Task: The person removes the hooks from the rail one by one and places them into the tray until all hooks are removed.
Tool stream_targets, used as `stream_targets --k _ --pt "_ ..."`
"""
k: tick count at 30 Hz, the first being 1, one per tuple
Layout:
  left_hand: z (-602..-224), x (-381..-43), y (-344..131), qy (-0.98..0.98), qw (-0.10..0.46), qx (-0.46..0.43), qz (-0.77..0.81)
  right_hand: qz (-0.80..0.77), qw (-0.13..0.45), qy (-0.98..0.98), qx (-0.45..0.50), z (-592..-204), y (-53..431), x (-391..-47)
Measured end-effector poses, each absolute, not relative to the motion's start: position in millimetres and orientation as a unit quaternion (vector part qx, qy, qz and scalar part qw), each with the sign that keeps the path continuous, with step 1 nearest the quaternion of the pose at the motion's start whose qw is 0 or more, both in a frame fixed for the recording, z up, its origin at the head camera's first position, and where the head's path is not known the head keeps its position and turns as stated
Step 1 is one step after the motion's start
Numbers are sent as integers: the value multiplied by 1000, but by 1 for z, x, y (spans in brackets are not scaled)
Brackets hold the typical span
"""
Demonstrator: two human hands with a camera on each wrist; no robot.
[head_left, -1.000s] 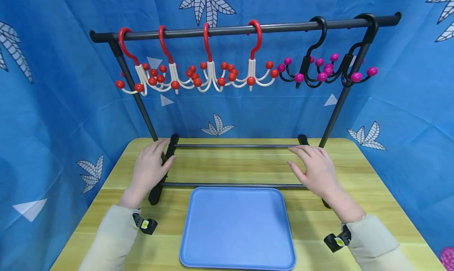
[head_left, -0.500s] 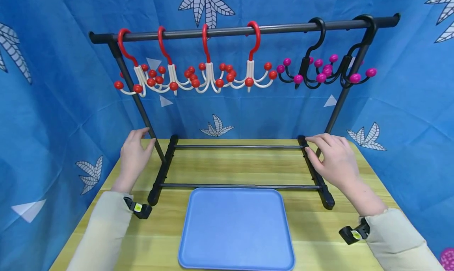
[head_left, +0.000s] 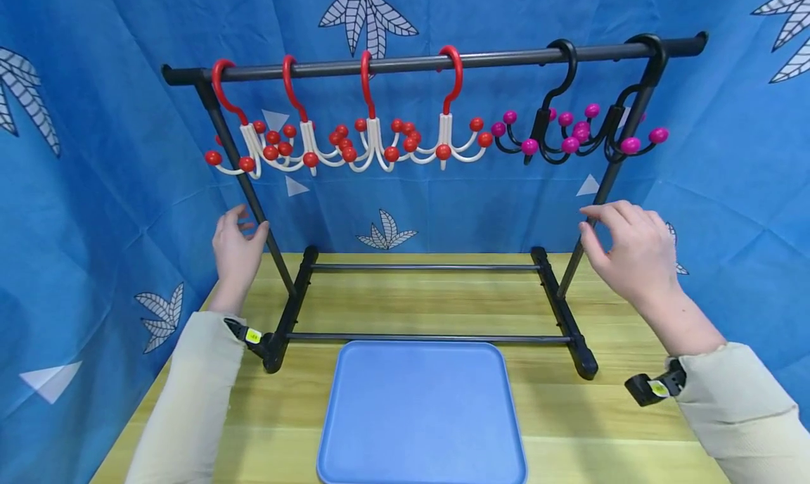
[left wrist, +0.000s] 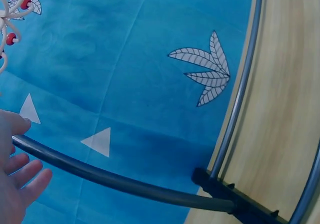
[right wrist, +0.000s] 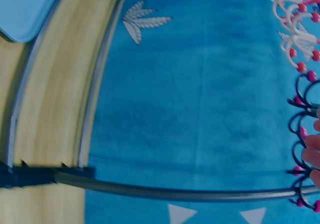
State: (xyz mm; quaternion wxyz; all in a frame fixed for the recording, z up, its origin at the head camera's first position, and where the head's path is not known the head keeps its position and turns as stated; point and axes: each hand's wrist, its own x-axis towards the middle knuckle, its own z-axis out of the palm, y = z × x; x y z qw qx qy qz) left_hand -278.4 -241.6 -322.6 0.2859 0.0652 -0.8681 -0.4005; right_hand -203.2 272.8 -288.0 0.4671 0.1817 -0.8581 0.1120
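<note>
A black metal rack (head_left: pixel 420 65) stands on the table, its top bar carrying several rotating hook hangers. Those with red hooks and white arms (head_left: pixel 375 129) hang toward the left, tipped with red balls. Two black hangers (head_left: pixel 541 129) with magenta balls hang at the right. My left hand (head_left: pixel 235 255) is beside the left post (head_left: pixel 276 255), thumb and fingers spread on either side of it in the left wrist view. My right hand (head_left: pixel 633 252) is raised at the right post (head_left: pixel 606 181), fingers loosely bent and holding nothing; only some fingertips (right wrist: pixel 312 156) show in its wrist view.
A blue tray (head_left: pixel 420 414) lies on the wooden table (head_left: pixel 557 428) in front of the rack. The rack's two low crossbars (head_left: pixel 424 338) run just behind it between black feet (head_left: pixel 572 336). A blue patterned curtain (head_left: pixel 474 209) closes off the back and sides.
Both hands have moved outward and up, from above the rack's base to beside its side posts. The view has tipped slightly upward. Rack, hangers and tray stay in place.
</note>
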Motion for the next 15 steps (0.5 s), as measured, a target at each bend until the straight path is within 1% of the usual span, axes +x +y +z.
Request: stream_targets --k 4,8,15 --pt "-319 -284 -242 -857 283 78 -424 134 493 -846 155 -267 278 -211" --pt "-316 -287 -244 -849 284 85 -437 164 505 -840 116 -245 281 -219" --pt "-314 -291 -245 -846 278 88 -447 229 486 -843 20 -210 283 -231"
